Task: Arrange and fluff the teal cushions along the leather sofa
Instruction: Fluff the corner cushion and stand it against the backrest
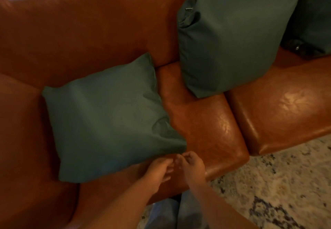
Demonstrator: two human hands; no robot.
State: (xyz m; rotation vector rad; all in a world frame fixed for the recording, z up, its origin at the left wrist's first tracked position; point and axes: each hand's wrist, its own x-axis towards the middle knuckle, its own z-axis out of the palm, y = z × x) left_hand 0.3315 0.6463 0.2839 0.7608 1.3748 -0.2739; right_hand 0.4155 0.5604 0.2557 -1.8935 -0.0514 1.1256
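Three teal cushions show along the leather sofa (93, 22), which is a warm orange-brown and shines where light catches the seat fronts; the nearest cushion (107, 119) lies flat on the left seat, one corner pushed up against the backrest and its left side close to the armrest, its near right corner pulled to a point toward the seat's front edge; the second cushion (231, 38) stands upright against the backrest further right, straddling the gap between two seats, with a small metal zip pull (189, 8) glinting near its upper left edge; the third cushion (317, 13) sits at the far right, half out of view, propped against the back, with something dark and crumpled at its foot that I cannot make out; the person's two hands meet just in front of the flat cushion's pointed corner, over the front of the seat; the left hand (160, 168) has its fingers curled inward; the right hand (192, 166) likewise has fingers bent, fingertips near those of the left; both are blurred, and I cannot tell whether either pinches the cushion fabric or holds nothing; a pale patterned rug (279, 184) with dark flecks covers the floor in front of the sofa.
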